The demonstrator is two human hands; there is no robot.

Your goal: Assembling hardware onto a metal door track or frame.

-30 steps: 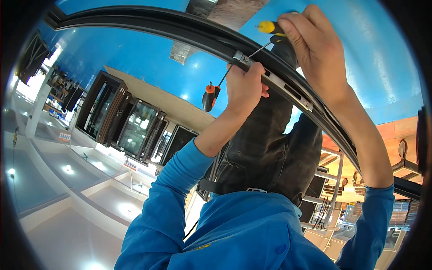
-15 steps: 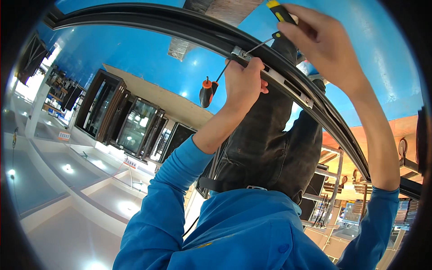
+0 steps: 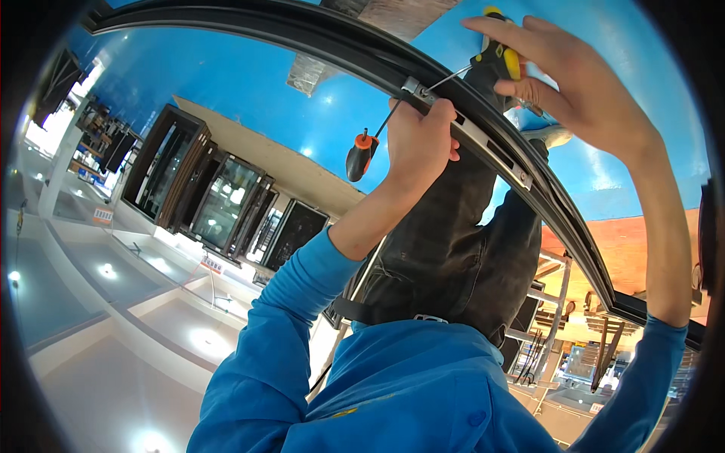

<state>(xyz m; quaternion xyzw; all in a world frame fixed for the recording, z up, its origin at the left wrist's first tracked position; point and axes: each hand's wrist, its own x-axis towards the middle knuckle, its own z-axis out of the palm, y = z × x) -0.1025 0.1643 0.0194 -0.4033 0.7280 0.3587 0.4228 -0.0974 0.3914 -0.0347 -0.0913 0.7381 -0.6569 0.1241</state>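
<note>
A dark curved window frame profile (image 3: pixel 302 34) arcs across the top of the view. A silver metal strip (image 3: pixel 495 151) is fitted along it. My left hand (image 3: pixel 419 143) is fisted against the frame beside a small silver bracket (image 3: pixel 414 85). It grips the thin shaft of a screwdriver whose black and orange handle (image 3: pixel 361 155) sticks out to the left. My right hand (image 3: pixel 581 87) holds a yellow and black screwdriver (image 3: pixel 495 57) by its handle with fingers spread. Its metal shaft points at the bracket.
My blue sleeves and dark trousers fill the lower middle. Dark-framed glass door and window samples (image 3: pixel 219 204) stand at the left against a beige wall. A bright blue floor (image 3: pixel 226 90) surrounds the frame. White surfaces with light spots (image 3: pixel 106 272) lie lower left, and ladders and stands (image 3: pixel 551 317) lower right.
My right hand has shifted right along the frame and its fingers have spread on the yellow handle. The left hand and the orange-handled screwdriver stay by the bracket.
</note>
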